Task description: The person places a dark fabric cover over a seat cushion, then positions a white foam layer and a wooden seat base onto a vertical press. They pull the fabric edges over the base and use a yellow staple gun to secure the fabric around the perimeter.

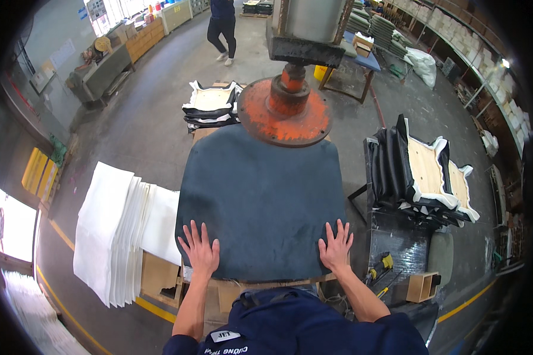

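Note:
A large dark blue-grey sheet or pad (263, 201) lies flat in front of me, with rounded far corners. Its kind, fabric or foam, I cannot tell. My left hand (201, 251) rests palm down near its left front corner, fingers spread. Near the right front corner my right hand (336, 248) lies the same way, fingers also spread. Both hands hold nothing. Above the sheet's far edge hangs a round orange press plate (285, 118) with worn paint, hung from a dark metal head (305, 50). What lies under the sheet is mostly hidden.
At the left stands a stack of white sheets (109, 231). Black padded panels with wooden backs (426, 168) are piled on the right table (397, 242), near a yellow-handled tool (386, 260) and a small wooden box (420, 287). More panels (210, 100) sit beyond. A person (222, 26) walks far off.

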Demonstrator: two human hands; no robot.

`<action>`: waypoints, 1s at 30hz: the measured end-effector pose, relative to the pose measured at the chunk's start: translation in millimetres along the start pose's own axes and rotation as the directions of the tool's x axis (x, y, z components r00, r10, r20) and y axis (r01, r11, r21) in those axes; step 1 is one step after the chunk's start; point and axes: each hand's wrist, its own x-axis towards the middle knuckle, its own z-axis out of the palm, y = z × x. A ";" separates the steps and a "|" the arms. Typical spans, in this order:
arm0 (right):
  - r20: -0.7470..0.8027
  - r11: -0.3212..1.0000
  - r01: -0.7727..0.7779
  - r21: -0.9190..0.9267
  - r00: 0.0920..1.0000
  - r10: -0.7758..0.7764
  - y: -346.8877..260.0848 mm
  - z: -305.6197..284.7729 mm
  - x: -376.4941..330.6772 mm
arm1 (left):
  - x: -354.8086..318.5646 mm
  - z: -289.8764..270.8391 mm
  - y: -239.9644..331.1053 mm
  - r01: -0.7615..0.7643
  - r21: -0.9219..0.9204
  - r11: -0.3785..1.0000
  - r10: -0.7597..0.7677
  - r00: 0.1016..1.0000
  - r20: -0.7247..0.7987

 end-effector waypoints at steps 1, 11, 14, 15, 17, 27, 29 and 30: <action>-0.009 1.000 0.002 0.012 1.000 -0.002 0.3 1.2 -0.3 | 0.9 -1.2 0.0 0.002 -0.008 1.000 -0.002 1.000 0.008; 0.054 1.000 -0.021 -0.018 0.998 0.022 -8.4 -2.2 -1.1 | 4.2 -4.2 -2.5 0.019 -0.031 0.999 -0.019 1.000 0.009; 0.085 0.996 -0.023 -0.082 0.996 0.030 -6.3 -5.5 -0.6 | 7.9 -16.1 2.4 0.015 -0.053 0.998 -0.016 1.000 -0.015; 0.085 0.997 -0.021 -0.081 0.996 0.028 -8.1 -8.8 1.0 | 8.9 -23.5 3.7 0.014 -0.060 0.998 -0.015 1.000 -0.024; 0.093 0.997 -0.011 -0.083 0.995 0.018 -13.8 -18.5 3.8 | 9.0 -34.5 2.0 0.016 -0.102 0.995 -0.023 0.998 -0.064; -0.070 0.874 0.334 0.353 0.941 -0.331 -114.6 -61.3 -12.5 | -83.0 -70.7 -10.1 0.161 -0.365 0.917 -0.299 0.883 -0.361; -0.074 0.772 0.436 0.463 0.887 -0.456 -137.8 -59.6 -20.8 | -122.1 -74.3 -8.5 0.213 -0.485 0.848 -0.410 0.844 -0.345; -0.079 0.717 0.474 0.512 0.857 -0.510 -147.4 -58.0 -26.8 | -138.7 -84.7 -3.5 0.214 -0.494 0.843 -0.447 0.789 -0.421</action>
